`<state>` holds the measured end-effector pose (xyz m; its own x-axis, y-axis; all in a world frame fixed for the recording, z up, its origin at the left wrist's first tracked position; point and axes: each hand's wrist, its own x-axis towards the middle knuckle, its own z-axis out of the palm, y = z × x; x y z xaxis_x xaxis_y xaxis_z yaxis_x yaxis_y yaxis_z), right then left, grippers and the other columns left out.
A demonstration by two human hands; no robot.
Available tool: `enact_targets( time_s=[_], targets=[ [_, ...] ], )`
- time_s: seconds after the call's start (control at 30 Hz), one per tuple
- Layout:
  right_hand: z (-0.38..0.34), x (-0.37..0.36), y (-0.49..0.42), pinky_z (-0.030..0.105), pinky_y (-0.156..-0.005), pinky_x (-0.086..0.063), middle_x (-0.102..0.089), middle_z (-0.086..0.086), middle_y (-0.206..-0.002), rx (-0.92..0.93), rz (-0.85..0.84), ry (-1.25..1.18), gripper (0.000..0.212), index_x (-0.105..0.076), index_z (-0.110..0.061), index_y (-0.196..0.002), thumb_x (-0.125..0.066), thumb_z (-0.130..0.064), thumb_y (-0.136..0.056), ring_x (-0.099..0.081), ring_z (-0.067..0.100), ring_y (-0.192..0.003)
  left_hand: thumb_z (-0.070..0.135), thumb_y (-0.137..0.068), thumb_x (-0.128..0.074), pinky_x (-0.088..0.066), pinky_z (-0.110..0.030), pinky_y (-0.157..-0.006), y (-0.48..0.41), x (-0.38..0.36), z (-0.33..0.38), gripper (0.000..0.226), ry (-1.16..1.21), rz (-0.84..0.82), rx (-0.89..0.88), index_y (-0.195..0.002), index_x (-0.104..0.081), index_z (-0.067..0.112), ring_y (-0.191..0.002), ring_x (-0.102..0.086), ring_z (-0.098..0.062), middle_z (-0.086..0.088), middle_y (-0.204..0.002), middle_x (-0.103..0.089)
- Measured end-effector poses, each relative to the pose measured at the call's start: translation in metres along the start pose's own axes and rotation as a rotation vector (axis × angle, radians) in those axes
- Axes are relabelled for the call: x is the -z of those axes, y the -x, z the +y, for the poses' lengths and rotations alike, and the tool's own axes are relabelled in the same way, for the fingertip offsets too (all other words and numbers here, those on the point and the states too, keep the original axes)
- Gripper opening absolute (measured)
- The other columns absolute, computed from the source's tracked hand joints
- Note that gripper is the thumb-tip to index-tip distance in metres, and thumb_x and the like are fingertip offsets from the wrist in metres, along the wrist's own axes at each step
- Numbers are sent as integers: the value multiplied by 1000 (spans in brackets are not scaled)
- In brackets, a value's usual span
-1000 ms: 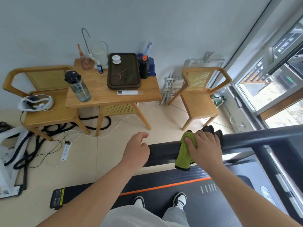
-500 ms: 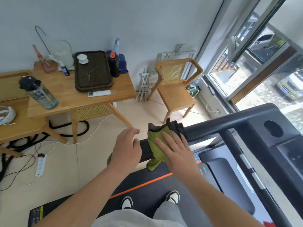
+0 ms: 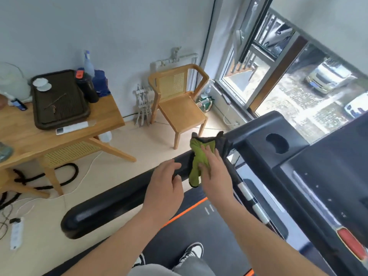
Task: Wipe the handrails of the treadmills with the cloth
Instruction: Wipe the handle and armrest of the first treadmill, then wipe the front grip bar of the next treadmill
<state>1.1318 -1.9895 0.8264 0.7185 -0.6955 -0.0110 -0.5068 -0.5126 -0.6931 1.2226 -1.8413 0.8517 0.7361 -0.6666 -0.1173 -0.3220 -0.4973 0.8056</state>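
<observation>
I stand on the black treadmill belt [image 3: 199, 232], which has an orange stripe along its edge. My 2 shoes [image 3: 192, 251] are at the bottom of the view. The floor [image 3: 49, 246] beyond is pale and smooth, the wall plain and light, and a large window [image 3: 278, 80] on the right looks down on a paved yard.

The green cloth [image 3: 199, 156], dark on its underside, is draped over the thick black handrail [image 3: 119, 198], close to where the rail joins the console [image 3: 310, 176]. My right hand [image 3: 216, 176] lies flat on the cloth with fingers straight, pressing it to the rail. My left hand [image 3: 165, 186] rests on the bare rail just beside the cloth, fingers loosely bent over the top and holding nothing.

I count 1 wooden table [image 3: 23, 136] and 1 cane-backed chair [image 3: 179, 104] in full view. On the table are 1 dark tray [image 3: 59, 100], 1 white remote [image 3: 71, 127] and 1 black bottle [image 3: 86, 86] with an orange cap. There is also 1 spray bottle [image 3: 88, 63] behind it. On the floor lie 1 white power strip [image 3: 16, 233] and 1 thick black hose [image 3: 65, 176] under the table. The console has 1 round cup hole [image 3: 276, 143]. Outside the window are 2 vehicles [image 3: 328, 78].
</observation>
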Motion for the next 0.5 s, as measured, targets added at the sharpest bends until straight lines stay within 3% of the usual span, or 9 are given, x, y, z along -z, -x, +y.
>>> enact_targets(
  time_s=[0.07,0.13,0.2,0.27,0.33,0.43,0.5],
  targets=[
    [-15,18,6,25,-102,-47,-69,-19,-125,-144,-70,-338,36,-57,-53,-130,-50,-26,-107,-57,-5,-123,30,-102,-55,-50,-38,-105,-7,-18,16,27,117,-6,42,-128,-60,26,-119,-55,-3,18,-124,-58],
    [-19,45,7,29,-91,-56,-75,-15,-110,-220,-216,-521,28,-64,-46,-125,-50,-29,-108,-67,0,-104,57,-93,-60,-55,-39,-97,-14,-29,38,37,282,-91,157,-121,-62,33,-106,-62,0,19,-112,-66],
    [-13,71,9,31,-91,-60,-75,-14,-113,-199,-322,-524,28,-65,-41,-130,-49,-33,-109,-70,3,-104,78,-74,-67,-58,-36,-90,-21,-38,59,60,460,-161,296,-115,-63,34,-102,-67,-3,14,-107,-71],
    [-7,90,14,31,-90,-60,-75,-14,-110,-156,-360,-403,24,-64,-41,-125,-48,-38,-107,-71,4,-101,84,-59,-74,-57,-33,-85,-27,-48,73,77,520,-209,409,-116,-64,32,-103,-69,-9,9,-109,-72],
    [-2,102,23,28,-81,-59,-74,-11,-99,-132,-371,-282,15,-64,-33,-112,-51,-36,-105,-70,4,-89,83,-54,-80,-57,-39,-93,-31,-60,84,83,562,-281,496,-120,-63,35,-106,-70,-15,5,-113,-73],
    [12,118,32,24,-73,-57,-72,-9,-91,-124,-376,-331,11,-68,-21,-105,-59,-21,-99,-67,3,-80,64,-75,-79,-56,-44,-98,-35,-79,101,50,533,-354,536,-116,-68,38,-104,-72,-18,3,-110,-76],
    [25,133,34,29,-84,-60,-76,-2,-102,-205,-357,-619,19,-76,-19,-107,-61,-10,-99,-72,13,-95,44,-95,-69,-58,-46,-94,-43,-85,107,21,504,-364,528,-111,-72,32,-98,-75,-22,-1,-103,-79]
  ],
)
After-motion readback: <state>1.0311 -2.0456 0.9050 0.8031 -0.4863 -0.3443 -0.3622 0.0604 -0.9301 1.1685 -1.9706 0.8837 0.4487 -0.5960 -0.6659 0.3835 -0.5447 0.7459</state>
